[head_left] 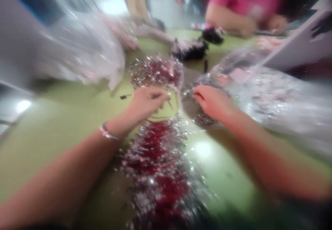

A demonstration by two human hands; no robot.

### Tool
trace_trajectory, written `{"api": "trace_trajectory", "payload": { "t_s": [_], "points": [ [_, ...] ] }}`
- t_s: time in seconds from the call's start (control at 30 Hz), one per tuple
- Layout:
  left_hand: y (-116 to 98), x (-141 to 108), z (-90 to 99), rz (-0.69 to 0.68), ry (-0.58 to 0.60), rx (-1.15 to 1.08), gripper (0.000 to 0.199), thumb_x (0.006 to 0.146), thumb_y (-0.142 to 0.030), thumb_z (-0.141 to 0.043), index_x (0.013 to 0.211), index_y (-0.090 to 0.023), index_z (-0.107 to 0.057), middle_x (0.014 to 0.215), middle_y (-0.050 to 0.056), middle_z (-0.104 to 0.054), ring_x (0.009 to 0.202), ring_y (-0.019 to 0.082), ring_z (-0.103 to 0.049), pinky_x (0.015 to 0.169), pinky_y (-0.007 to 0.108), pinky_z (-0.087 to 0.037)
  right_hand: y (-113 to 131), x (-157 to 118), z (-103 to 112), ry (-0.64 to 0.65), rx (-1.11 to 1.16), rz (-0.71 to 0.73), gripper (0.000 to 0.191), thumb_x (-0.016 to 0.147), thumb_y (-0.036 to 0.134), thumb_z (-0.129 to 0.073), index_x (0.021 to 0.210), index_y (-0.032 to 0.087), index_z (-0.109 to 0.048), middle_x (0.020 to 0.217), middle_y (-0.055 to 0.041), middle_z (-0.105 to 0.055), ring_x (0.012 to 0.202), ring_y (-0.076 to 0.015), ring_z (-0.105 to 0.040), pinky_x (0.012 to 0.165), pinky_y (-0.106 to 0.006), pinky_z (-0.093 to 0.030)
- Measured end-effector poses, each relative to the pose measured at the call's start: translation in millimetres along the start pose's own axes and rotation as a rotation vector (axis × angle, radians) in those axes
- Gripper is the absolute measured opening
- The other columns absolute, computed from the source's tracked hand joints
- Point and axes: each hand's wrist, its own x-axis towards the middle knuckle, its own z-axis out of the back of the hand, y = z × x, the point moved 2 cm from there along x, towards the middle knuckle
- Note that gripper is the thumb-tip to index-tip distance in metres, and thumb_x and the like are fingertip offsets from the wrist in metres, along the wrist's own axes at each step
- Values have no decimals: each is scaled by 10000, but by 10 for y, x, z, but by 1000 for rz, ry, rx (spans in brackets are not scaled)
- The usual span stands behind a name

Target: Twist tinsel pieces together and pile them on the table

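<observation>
My left hand (pixel 149 100) is closed in a pinch above the green table, with a short thin strand (pixel 170 104) at its fingertips. To its right, my right hand (pixel 214 101) has its fingers pressed together over a round grey dish (pixel 190 108) of small shiny pieces. Whatever those fingers hold is hidden by blur. Below my hands, a bundle of red and silver tinsel-like strands (pixel 158 157) runs down toward me. A second red and silver bundle (pixel 159 71) lies just beyond my left hand.
Clear plastic bags (pixel 88 50) stand at the left back, and another plastic bag (pixel 280 98) of pale pieces lies at the right. Dark fluffy bundles (pixel 190 49) sit farther back. Across the green table (pixel 52 119), a person in a pink top (pixel 249 2) rests both forearms near its edge.
</observation>
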Motion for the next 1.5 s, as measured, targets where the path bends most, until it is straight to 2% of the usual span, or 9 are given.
{"api": "trace_trajectory", "payload": {
  "t_s": [0.1,0.33,0.43,0.73,1.03,1.2,1.33,1.4,1.5],
  "points": [
    [6,-27,-36,-32,42,-6,256,826,-429,-641,827,-200,-754,589,-3,-624,476,64,-495,448,193,-395,131,-58,81,-86,340,-38,152,912,253,-497,949,194,-633,782,-30,-676,692,-168,-595,649,-311,-417],
    [24,-51,-117,-76,94,-29,255,827,-421,-645,835,-192,-755,551,-11,-611,453,65,-484,432,193,-377,429,-151,62,44,876,-153,135,859,220,-561,937,183,-665,712,2,-695,598,-123,-646,636,-285,-520],
    [10,-53,-130,-85,99,-30,242,822,-410,-653,821,-192,-756,576,-6,-638,473,71,-511,450,200,-392,474,-153,60,3,875,-190,80,826,209,-597,803,188,-671,672,4,-692,605,-119,-650,657,-282,-530],
    [-49,-83,-93,-160,76,-20,198,816,-359,-661,777,-193,-761,623,-1,-668,532,77,-540,514,217,-422,473,-178,38,13,797,-164,100,830,219,-590,757,192,-653,550,51,-594,472,-83,-535,524,-246,-433],
    [-59,-78,-90,-199,69,38,207,836,-358,-630,789,-209,-766,676,6,-703,573,97,-570,556,237,-437,416,-166,12,-99,690,-53,118,856,248,-556,812,203,-656,680,21,-655,595,-111,-558,607,-264,-421],
    [-47,-149,-88,-463,12,431,231,888,-377,-562,891,-262,-763,779,20,-727,664,132,-594,622,272,-409,412,-155,66,-21,611,37,128,842,223,-577,740,190,-648,715,8,-675,662,-123,-582,649,-267,-428],
    [-46,-153,-73,-632,35,745,248,884,-322,-537,1019,-298,-745,783,37,-713,677,161,-574,585,291,-353,473,-175,132,129,706,-111,187,857,234,-559,685,180,-607,593,24,-617,497,-94,-518,537,-260,-404],
    [-44,-106,-30,-617,85,708,256,891,-340,-528,1028,-301,-741,810,32,-718,692,158,-588,599,280,-381,476,-166,128,163,744,-163,197,878,252,-539,714,176,-617,576,26,-608,451,-86,-493,509,-264,-394],
    [-34,-11,113,-511,110,464,299,923,-302,-477,1104,-284,-715,845,22,-723,698,129,-616,640,247,-446,438,-126,77,85,669,-66,180,866,216,-547,714,179,-637,654,6,-651,564,-106,-559,603,-279,-431]
  ]
}}
